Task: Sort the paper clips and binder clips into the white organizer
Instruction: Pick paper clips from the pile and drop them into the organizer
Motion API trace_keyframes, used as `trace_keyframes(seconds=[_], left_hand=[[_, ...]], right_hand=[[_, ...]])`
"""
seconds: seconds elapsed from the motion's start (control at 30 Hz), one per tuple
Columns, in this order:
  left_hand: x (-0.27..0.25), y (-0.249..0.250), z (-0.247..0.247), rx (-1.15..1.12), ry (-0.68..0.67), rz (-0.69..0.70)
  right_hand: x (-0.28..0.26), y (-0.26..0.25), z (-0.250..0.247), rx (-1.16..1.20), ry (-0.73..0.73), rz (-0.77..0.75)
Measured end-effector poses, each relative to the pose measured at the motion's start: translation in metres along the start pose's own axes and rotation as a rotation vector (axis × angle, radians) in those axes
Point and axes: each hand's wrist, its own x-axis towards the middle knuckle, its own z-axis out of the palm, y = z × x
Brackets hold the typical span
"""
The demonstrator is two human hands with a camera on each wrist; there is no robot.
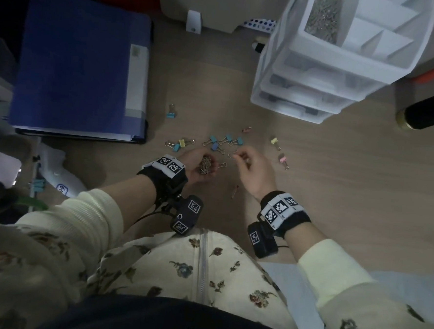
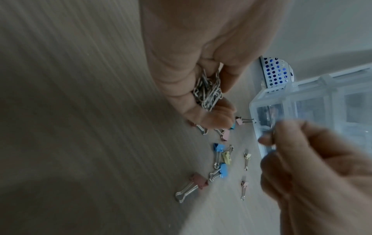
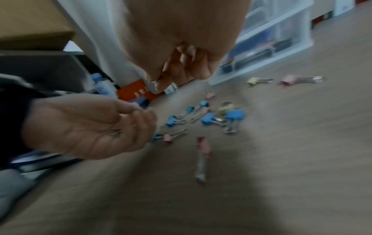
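My left hand [image 1: 203,161] is cupped palm-up over the wooden table and holds a bundle of silver paper clips [image 1: 205,165] [image 2: 208,93]. Just to its right, my right hand [image 1: 237,154] pinches a small wire paper clip [image 2: 272,132] between thumb and forefinger, above the table. Several pastel binder clips lie scattered beyond both hands: blue ones [image 1: 213,139] [image 3: 234,114], a yellow one [image 1: 274,141], a pink one [image 1: 283,159]. The white organizer [image 1: 280,66] stands at the far right, its top compartment filled with paper clips [image 1: 324,15].
A blue binder [image 1: 77,61] lies at the far left, with a lone blue binder clip [image 1: 171,115] beside it. A black cylinder [image 1: 430,111] lies at the right edge. Another clip [image 1: 235,191] lies near my right wrist. A perforated white basket [image 1: 260,23] sits behind the organizer.
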Motion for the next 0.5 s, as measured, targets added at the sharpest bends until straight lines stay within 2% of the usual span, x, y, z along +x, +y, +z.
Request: trace_keyframes(seconds=[0.1,0.27,0.4,0.5], left_hand=[[-0.002,-0.001,0.001,-0.024,-0.064,0.023],[-0.004,0.001,-0.003,-0.003,-0.077,0.019],[-0.005,0.003,-0.009,0.024,-0.046,-0.061],[-0.007,0.004,-0.013,0.035,0.022,-0.055]], right_hand=[[-0.002,-0.028,0.013,0.023,-0.072,-0.131],[-0.005,-0.034,0.019,-0.028,-0.054,-0.154],[-0.004,-0.008,0.009,-0.03,0.029,-0.052],[0.002,0.01,0.003,-0.181,-0.007,0.062]])
